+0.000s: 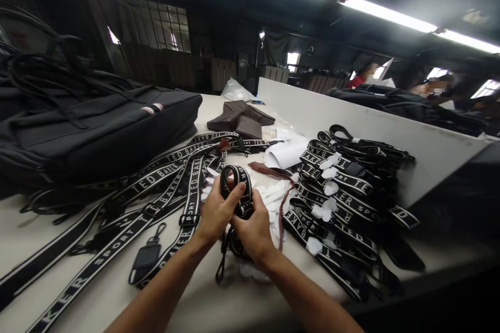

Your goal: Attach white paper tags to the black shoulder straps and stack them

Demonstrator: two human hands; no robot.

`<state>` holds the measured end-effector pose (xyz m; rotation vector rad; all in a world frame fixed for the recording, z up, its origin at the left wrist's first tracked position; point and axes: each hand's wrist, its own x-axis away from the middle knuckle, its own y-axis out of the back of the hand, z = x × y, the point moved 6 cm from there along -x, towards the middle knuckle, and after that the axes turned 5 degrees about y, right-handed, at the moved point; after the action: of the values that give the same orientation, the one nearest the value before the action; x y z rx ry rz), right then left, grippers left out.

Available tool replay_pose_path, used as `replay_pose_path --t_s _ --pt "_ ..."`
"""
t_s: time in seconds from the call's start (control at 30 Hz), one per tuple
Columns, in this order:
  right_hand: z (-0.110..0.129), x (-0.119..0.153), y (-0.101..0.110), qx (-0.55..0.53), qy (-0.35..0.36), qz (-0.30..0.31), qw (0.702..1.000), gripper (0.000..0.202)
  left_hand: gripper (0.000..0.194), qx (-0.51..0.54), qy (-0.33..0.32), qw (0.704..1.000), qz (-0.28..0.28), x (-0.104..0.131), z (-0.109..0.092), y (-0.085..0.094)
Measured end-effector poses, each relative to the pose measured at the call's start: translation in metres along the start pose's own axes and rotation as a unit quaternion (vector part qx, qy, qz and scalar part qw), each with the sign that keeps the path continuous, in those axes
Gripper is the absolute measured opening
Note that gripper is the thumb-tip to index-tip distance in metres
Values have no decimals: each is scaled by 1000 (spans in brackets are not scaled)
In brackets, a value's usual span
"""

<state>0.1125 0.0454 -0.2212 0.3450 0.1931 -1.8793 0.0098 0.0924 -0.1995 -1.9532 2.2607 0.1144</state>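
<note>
A black strap with white lettering (239, 179) is coiled in a loop between both hands at the middle of the table. My left hand (217, 209) grips the loop from the left, its thumb pressed on the near side. From the right, my right hand (255, 226) is closed around the lower part of the same strap, close to a black buckle. A metal clip (221, 268) hangs below the hands. Loose lettered straps (160, 182) lie spread on the left. Bundled straps (344, 203), several with white wraps around them, are stacked on the right.
Black bags (97, 125) fill the left side. Dark brown pouches (242, 117), a clear plastic bag (236, 89) and a rolled white sheet (286, 151) lie farther back. White pieces (271, 195) and a brown strip (282, 213) lie beside the hands. A white partition (351, 125) runs behind the bundles; people are beyond it.
</note>
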Motion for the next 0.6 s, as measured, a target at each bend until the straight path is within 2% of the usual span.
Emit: replay_pose_path --t_s 0.17,0.27,0.4,0.53,0.6 --pt "8 1 -11 -166 -32 101 980 51 47 159 61 985 -24 -10 2 16" --pt "12 4 -14 -160 -9 154 975 41 46 131 39 989 -49 -13 -3 26" --pt "7 9 -16 -129 -2 144 981 37 50 27 -16 998 -47 -8 -12 23" --pt "4 13 -24 -212 -50 154 964 54 53 57 45 997 -6 -5 -5 16" --pt "6 11 -22 -233 -49 137 962 59 55 76 58 995 14 -5 -3 16"
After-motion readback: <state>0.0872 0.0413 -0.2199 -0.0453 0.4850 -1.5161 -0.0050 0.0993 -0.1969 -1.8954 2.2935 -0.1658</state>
